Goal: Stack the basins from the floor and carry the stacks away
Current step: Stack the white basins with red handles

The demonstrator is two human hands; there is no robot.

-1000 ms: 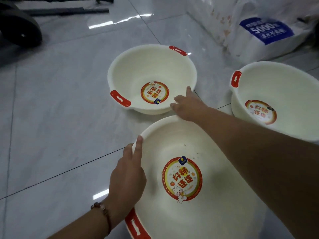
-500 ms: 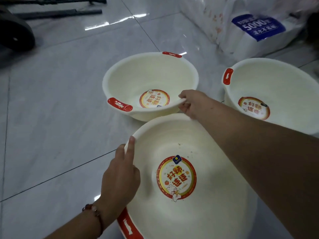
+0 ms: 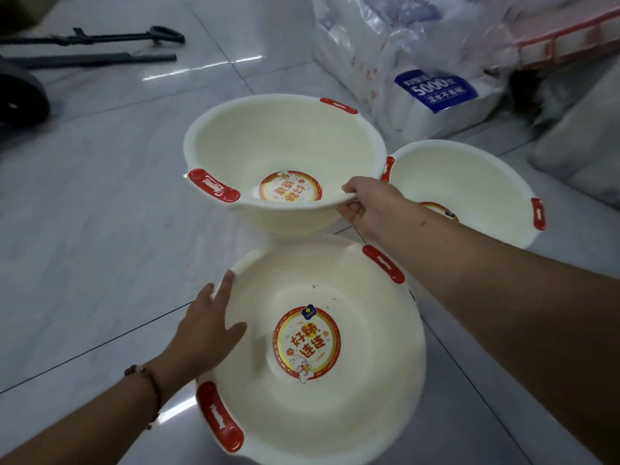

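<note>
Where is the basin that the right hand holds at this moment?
In the head view the held basin sits upper centre, gripped at its near rim by the right hand, tilted above the near basin, left of the right basin.

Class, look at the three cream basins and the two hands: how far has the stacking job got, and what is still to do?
Done: nothing is stacked yet; all three basins are separate. In hand: the right hand grips the rim of the far basin, which appears lifted and tilted towards the near basin, while the left hand rests on the near basin's rim. Left: nesting that basin, adding the right basin, then carrying the stack away.
</note>
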